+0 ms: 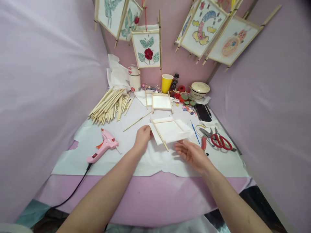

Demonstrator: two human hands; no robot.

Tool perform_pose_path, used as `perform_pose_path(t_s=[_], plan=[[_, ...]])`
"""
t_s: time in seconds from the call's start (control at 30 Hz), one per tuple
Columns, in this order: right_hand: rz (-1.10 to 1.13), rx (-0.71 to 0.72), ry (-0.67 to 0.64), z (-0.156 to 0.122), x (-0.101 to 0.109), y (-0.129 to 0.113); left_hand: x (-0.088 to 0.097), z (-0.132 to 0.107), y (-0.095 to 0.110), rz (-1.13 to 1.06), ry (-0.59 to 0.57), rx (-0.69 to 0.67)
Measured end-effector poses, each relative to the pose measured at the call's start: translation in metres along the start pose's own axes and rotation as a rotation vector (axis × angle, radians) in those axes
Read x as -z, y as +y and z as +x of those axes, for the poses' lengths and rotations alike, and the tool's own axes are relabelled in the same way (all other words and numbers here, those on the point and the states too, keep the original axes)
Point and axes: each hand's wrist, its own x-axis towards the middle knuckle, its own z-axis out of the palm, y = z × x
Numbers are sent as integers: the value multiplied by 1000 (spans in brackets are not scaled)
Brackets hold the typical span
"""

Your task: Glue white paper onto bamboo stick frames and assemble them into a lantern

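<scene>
A white paper panel on a bamboo-stick frame [170, 130] lies tilted on the white sheet near the table's middle. My left hand [143, 136] grips its left edge, fingers curled over the paper. My right hand [191, 154] lies palm up and spread just below the panel's lower right edge, fingertips near the paper, holding nothing. A second finished frame [161, 102] lies farther back. A loose thin stick [137, 121] lies left of the panel.
A pink glue gun [103, 145] with a black cord lies at left. A pile of bamboo sticks [110, 106] sits at back left. Red scissors [220, 141], pliers, a yellow cup [167, 83], a bowl [199, 89] and painted lanterns hanging above stand around.
</scene>
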Motion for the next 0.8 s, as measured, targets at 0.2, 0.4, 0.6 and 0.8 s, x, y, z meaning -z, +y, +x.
perform_pose_path(t_s=[0.2, 0.4, 0.6, 0.8], plan=[[-201, -366, -348, -30, 23, -12, 3, 1, -1, -140, 56, 102], [-700, 165, 74, -7, 37, -9, 1, 0, -7, -100, 79, 84], [-873, 362, 236, 54, 39, -6, -6, -5, 3, -82, 58, 42], [-774, 374, 158, 116, 29, -19, -11, -11, 10, -228, 48, 30]])
